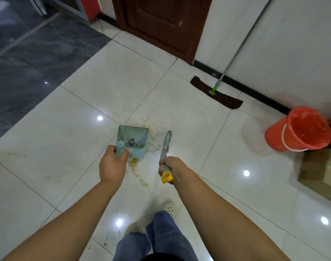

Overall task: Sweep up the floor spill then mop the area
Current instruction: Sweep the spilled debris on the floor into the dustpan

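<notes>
Grips dustpan handle in curled left hand, dark crud in the pan; clutches brush in right hand. Flanks yellowish spill on tiles. Shows whitish smears inside orange bucket.

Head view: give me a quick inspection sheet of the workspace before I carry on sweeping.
Surface: glossy white tiled floor; yellowish-brown spill crumbs scattered beyond the pan, more below it toward the feet.
Job's things: teal dustpan with some debris inside; teal brush with a yellow handle end, right of the pan; flat mop, head on the floor, pole against the wall; orange bucket near the wall.
Clutter: brown box at the right edge.
Hands: left hand grips the dustpan handle; right hand grips the brush handle.
Cables: nothing seen.
Surroundings: dark wooden door, white wall, dark grey flooring at left.
</notes>
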The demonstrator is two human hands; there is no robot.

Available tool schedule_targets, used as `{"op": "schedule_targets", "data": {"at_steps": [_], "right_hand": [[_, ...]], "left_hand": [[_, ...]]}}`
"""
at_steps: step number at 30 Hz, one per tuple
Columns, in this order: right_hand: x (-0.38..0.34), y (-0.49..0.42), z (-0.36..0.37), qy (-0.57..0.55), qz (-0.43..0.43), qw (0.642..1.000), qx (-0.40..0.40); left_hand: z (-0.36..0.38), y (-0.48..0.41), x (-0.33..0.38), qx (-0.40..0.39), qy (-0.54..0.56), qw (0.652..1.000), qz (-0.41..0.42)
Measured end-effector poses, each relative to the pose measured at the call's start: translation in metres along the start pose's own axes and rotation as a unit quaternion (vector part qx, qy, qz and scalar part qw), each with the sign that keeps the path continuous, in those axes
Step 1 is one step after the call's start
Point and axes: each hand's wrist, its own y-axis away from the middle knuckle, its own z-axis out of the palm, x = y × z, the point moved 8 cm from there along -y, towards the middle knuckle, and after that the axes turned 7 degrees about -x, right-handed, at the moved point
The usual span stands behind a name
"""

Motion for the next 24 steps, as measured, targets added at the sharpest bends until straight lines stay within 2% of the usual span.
{"op": "schedule_targets", "data": {"at_steps": [5,14,18,21,24], "right_hand": [[-0.015,0.014,-0.053,-0.041,-0.014,0.999,0.031],[-0.050,0.032,-0.191,0.002,-0.036,0.990,0.133],[-0.049,0.025,-0.246,0.016,-0.009,0.983,0.183],[-0.049,0.014,-0.272,-0.009,-0.002,0.980,0.197],[-0.060,0.000,-0.279,0.032,-0.011,0.980,0.197]], "left_hand": [[0.024,0.000,0.027,-0.007,-0.011,1.000,0.013],[0.073,-0.002,0.061,-0.038,-0.012,0.999,0.026],[0.094,-0.002,0.072,-0.054,-0.037,0.997,0.040],[0.106,-0.003,0.078,-0.057,-0.038,0.997,0.043],[0.113,-0.003,0.080,-0.059,-0.033,0.997,0.043]]}}
